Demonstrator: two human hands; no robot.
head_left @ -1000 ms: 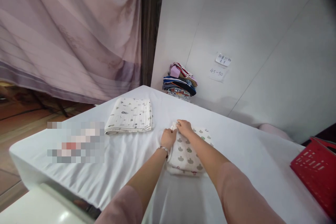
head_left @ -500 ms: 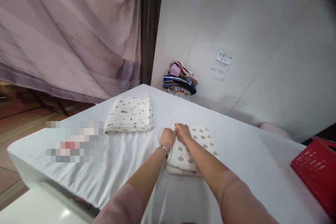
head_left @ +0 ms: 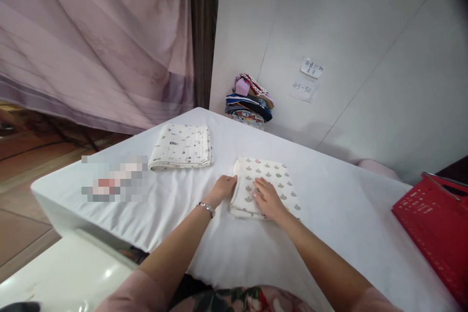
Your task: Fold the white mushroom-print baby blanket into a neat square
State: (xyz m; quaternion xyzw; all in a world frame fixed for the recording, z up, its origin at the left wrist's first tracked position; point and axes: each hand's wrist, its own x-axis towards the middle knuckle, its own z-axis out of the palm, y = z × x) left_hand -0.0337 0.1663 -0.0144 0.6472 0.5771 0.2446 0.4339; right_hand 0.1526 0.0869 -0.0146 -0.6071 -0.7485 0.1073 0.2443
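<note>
A folded white cloth with a grey and coloured print [head_left: 268,175] lies on the white table [head_left: 343,209] in front of me. My right hand [head_left: 268,198] rests flat on its near part, fingers stretched out. My left hand [head_left: 224,188] presses against the cloth's left edge, fingers extended along the fold; a bracelet is on that wrist. Nothing is lifted. A second folded white cloth with small dark prints [head_left: 182,146] lies further left on the table, apart from both hands.
A red plastic basket [head_left: 435,229] stands at the table's right edge. A pile of coloured folded clothes [head_left: 249,105] sits at the far corner by the white wall. A pink curtain [head_left: 95,39] hangs to the left. A blurred patch lies on the table's left.
Both hands slid from the cloth's far left corner toward me; the right hand now lies flat on the near part, the left along the left edge. The view drew back.
</note>
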